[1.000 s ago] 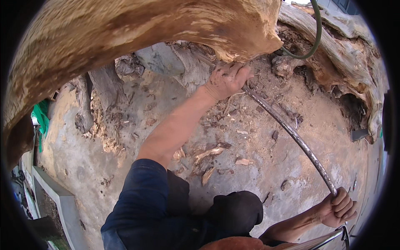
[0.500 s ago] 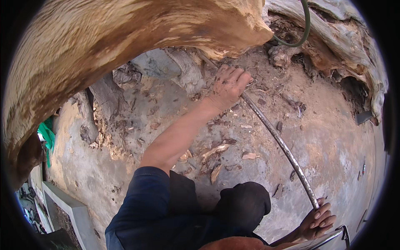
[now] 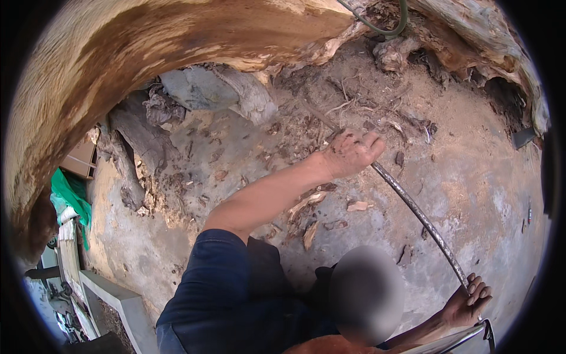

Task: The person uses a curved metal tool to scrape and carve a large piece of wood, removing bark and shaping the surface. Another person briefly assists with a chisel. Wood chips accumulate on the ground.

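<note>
A long, worn metal rod [image 3: 421,219] runs slantwise from the debris under the big wooden trunk [image 3: 177,44] down to the lower right. My left hand [image 3: 355,153] is closed round its upper part, knuckles up, with dirt on the skin. Near the rod's lower end, my right hand [image 3: 467,301] wraps its fingers about it. The rod's far end [image 3: 313,111] lies over loose soil and thin roots, out from under the trunk's edge. Its exact tip blurs into the soil.
Bark and wood chips [image 3: 306,206] litter the concrete floor [image 3: 236,159]. A grey stone [image 3: 197,88] and root stubs [image 3: 144,133] sit under the trunk at left. A green hose [image 3: 402,20] hangs at top. Gnarled wood [image 3: 471,35] stands far right; a concrete-edged box [image 3: 112,295] lies lower left.
Both hands have moved right and down in the view with the rod, still gripping it. The rod's far end has come out from beneath the trunk. The view has shifted slightly.
</note>
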Demonstrator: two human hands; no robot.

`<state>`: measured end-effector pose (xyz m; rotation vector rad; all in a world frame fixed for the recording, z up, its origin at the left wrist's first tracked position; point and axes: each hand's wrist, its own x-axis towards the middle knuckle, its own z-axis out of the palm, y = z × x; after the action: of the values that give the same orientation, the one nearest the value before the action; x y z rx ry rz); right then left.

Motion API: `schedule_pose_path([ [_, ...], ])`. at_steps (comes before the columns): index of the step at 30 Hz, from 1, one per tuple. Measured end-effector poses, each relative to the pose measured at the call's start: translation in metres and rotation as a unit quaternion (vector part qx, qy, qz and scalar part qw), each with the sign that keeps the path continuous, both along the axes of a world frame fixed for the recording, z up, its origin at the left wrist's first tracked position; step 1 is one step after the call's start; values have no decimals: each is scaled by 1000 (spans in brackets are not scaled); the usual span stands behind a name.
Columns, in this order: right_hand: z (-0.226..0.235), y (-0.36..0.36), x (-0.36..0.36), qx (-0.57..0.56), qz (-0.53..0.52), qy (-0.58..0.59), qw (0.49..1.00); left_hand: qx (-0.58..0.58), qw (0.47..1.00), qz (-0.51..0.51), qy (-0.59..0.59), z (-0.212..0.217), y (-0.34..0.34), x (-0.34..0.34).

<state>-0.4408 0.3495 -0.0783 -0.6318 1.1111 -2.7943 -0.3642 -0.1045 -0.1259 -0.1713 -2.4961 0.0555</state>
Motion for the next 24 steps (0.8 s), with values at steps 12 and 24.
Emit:
schedule_pose_path([
  [12,-69,-8,-32,-20,131,-68,989,-86,993,61,-49,-4,-11,53],
  [24,-129,-7,24,457,92,-320,825,-114,993,33,-28,-56,-16,64],
])
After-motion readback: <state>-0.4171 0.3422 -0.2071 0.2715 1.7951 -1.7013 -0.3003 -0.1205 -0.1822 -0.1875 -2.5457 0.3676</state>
